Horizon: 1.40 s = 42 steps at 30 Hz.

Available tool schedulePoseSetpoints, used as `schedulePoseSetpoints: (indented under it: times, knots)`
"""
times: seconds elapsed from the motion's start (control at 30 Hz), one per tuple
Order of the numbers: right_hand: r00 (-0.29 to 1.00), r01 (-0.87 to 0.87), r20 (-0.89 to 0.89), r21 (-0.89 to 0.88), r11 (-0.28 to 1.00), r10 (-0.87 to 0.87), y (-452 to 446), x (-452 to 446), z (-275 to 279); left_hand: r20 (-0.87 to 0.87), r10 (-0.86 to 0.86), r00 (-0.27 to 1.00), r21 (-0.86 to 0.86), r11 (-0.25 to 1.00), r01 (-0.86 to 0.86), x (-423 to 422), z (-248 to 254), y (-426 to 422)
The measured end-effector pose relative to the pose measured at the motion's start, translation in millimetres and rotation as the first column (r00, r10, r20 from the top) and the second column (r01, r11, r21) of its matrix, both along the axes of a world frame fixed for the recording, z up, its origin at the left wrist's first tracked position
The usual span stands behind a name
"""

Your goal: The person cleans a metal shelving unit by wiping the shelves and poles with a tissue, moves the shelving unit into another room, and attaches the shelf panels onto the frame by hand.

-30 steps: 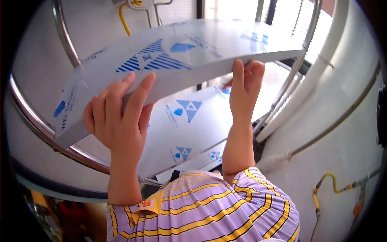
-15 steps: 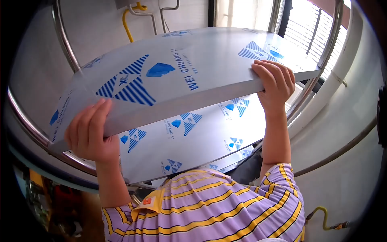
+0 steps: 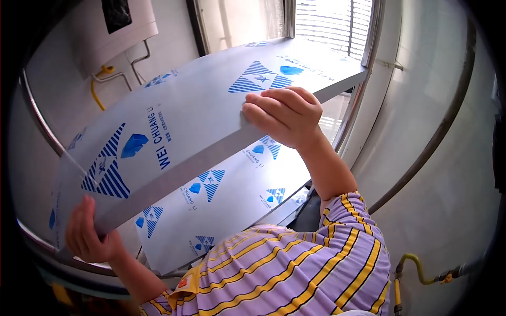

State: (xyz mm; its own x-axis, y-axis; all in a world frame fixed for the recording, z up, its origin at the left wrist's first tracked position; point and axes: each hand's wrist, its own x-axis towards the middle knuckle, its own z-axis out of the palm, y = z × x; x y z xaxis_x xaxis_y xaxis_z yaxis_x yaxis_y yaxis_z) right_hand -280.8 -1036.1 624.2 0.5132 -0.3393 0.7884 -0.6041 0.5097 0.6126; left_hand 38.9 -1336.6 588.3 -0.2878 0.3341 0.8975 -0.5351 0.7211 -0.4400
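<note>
Head view: the upper shelf, a pale panel with blue printed marks, lies slantwise in the metal rack, between and beyond the fingers of both hands. Its front edge runs from the left fingers up to the right fingers and on to a far corner beside a metal post. Below this edge, between the two sets of fingers, an open gap separates it from the lower shelf; nearer the body, the striped shirt closes off the room. Beyond the right fingers are a bright window and, farther right, a dark wall pipe.

Compared with the earlier frames, the shelf slants more steeply across the view, a wall box has come into sight, and the right fingers, first upright against the edge, now lie over it.

Left hand: fingers close together, narrow, holding the edge near the left end. Right hand: fingers bent over the edge, gripping it; thumb hidden.
</note>
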Motion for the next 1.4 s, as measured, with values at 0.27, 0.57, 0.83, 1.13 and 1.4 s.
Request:
schedulePoseSetpoints:
  times: [0.27,0.57,0.83,1.13,1.4]
  knots:
    - [0.997,0.054,0.061,0.036,0.998,-0.056,8,-2,1,0.026,-0.023,0.999,0.045,0.999,0.022,-8,17,12]
    - [0.997,0.031,0.064,0.087,0.996,-0.037,25,-27,-7,0.008,-0.063,0.998,0.001,0.998,0.063,-29,22,20]
    - [0.979,0.036,0.200,0.069,0.997,-0.049,57,-18,-17,-0.004,-0.068,0.998,-0.023,0.997,0.068,-26,33,52]
    - [0.930,-0.015,0.363,-0.098,0.995,0.050,37,-5,-22,-0.071,-0.139,0.988,0.102,0.984,0.145,-34,35,63]
    - [0.882,-0.058,0.438,-0.260,0.964,0.171,23,12,-28,-0.070,-0.149,0.986,0.117,0.981,0.156,-31,31,64]
